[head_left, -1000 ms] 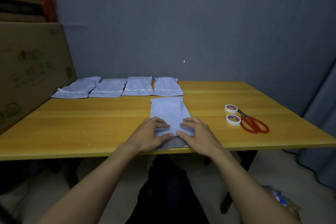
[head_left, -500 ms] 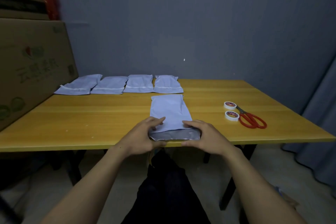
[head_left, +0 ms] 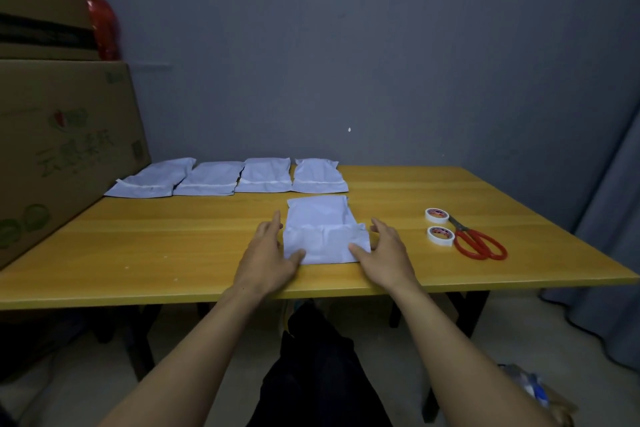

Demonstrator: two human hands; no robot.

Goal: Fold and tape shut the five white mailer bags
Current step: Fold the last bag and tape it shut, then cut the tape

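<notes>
Centrally, close to the front edge of the yellow tabletop (head_left: 173,243): a white mailer bag (head_left: 325,239), lying flat, long side running away from the person. Near end doubled over onto the body, flap edge crossing it from side to side, folded part a little wider than the part beyond. No tape to be seen on it.

Flanked by both hands. Left grip (head_left: 268,253) wide, fingers straight and pointing away, laid on the wood just beside the bag's left edge, thumb resting on the near left corner of the fold. Right grip (head_left: 384,253) equally wide and mirrored: fingers straight along the right edge, thumb pressed on the near right corner. Nothing pinched or curled round in either one.

Farther back, by the wall: a row of four other mailer bags (head_left: 265,175), side by side, edges touching or slightly overlapping, each with its near end folded over and a paler strip along that fold. Whether tape or not, cannot tell.

Off to the right, well apart from the hands: two small rolls of tape (head_left: 440,236), one behind the other, and red-handled scissors (head_left: 478,243) just beside them, blades toward the far roll.

At the left, against the tabletop's end: a large cardboard box (head_left: 62,149) with green print.
</notes>
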